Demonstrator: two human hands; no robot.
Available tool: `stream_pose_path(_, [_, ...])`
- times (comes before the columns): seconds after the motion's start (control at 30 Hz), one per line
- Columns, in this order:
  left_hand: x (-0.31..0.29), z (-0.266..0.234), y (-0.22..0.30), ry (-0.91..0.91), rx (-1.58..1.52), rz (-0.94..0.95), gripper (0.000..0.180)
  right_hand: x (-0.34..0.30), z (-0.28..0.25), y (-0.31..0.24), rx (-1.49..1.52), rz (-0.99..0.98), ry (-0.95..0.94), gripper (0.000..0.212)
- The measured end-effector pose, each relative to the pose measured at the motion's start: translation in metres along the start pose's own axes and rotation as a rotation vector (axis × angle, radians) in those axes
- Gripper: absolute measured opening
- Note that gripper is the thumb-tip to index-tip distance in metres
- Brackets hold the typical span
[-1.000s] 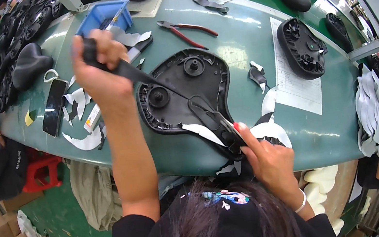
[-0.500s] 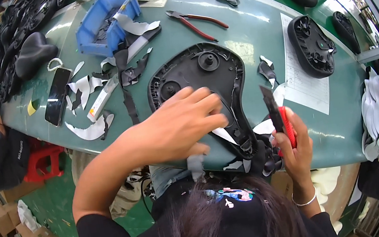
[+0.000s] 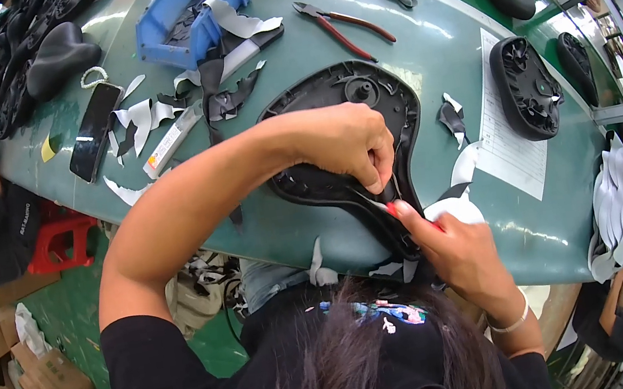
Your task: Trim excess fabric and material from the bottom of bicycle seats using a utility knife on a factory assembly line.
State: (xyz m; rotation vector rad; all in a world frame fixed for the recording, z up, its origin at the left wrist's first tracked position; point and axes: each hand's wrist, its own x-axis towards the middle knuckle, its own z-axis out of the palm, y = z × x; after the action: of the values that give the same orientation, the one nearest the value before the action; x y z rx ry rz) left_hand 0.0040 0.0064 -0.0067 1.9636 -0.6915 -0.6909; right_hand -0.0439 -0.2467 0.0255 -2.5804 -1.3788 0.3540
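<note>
Pinching the saddle (image 3: 343, 133) rim just under your left fingers (image 3: 377, 173), your right hand (image 3: 457, 253) grips a blade (image 3: 372, 203) pointing toward them.

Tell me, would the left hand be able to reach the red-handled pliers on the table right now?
Probably yes. The pliers lie in the open beyond the black saddle base, nothing over them. The left hand is pinching the base's edge, though.

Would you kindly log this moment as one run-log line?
left hand: pinching cover edge | right hand: holding cutting tool | bicycle saddle: upside down on green table
</note>
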Motion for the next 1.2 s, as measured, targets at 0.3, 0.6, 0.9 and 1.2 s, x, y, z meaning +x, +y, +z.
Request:
stream_pose_path(0.3, [-0.022, -0.025, 0.015, 1.176, 0.527, 0.051, 0.026, -0.043, -0.014, 0.050, 0.445, 0.024, 0.153, 0.051])
stream_pose_path(0.6, [-0.023, -0.078, -0.059, 1.038, -0.568, -0.305, 0.042, 0.075, -0.086, 0.195, 1.172, 0.312, 0.819, 0.038])
stream_pose_path(0.9, [0.106, -0.032, -0.065, 1.201, 0.045, 0.000, 0.014, 0.224, -0.110, 0.461, 1.073, 0.693, 0.911, 0.044])
stream_pose_path(1.2, [0.105, -0.042, -0.063, 1.176, 0.205, -0.064, 0.009, 0.257, -0.116, 0.349, 0.999, 0.453, 0.701, 0.040])
